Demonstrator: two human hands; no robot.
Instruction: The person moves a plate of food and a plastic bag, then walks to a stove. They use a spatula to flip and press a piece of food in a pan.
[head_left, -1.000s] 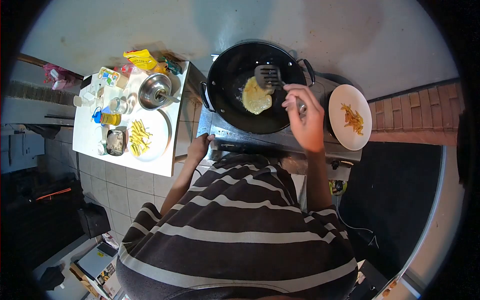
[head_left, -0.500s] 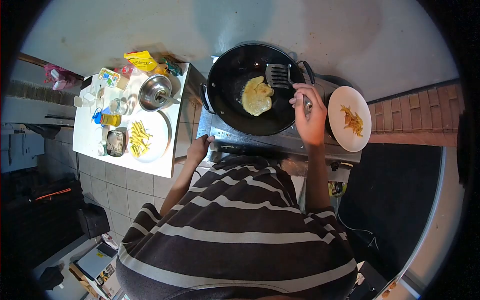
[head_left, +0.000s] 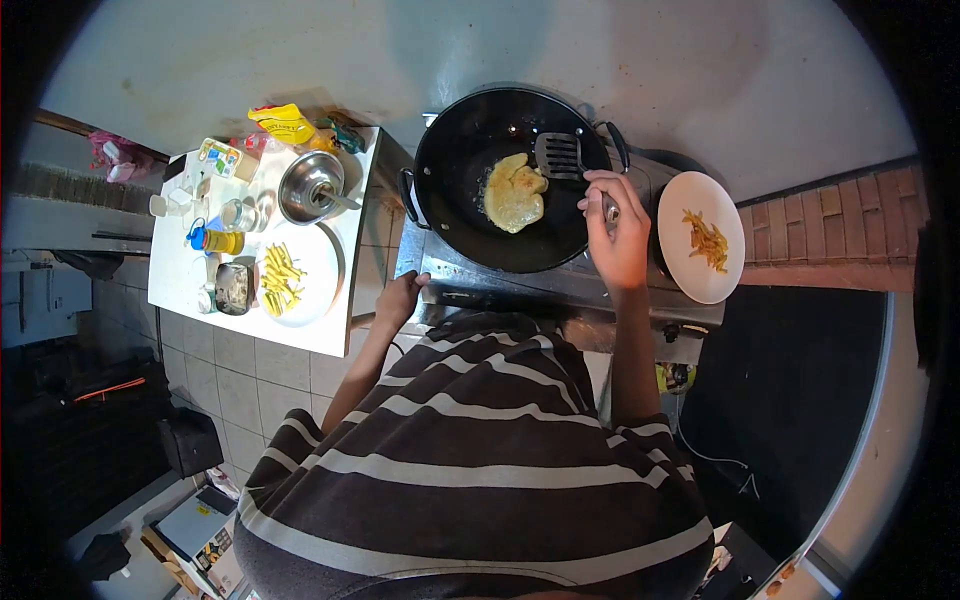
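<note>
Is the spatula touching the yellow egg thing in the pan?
No, the spatula, held by the right hand, sits just right of the omelette in the black pan, with a dark gap between them.

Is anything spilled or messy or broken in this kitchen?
Nothing looks spilled or broken. The egg lies flat in the wok, the right hand holds the spatula beside it, and the fries sit on their plate. The side table is crowded.
</note>
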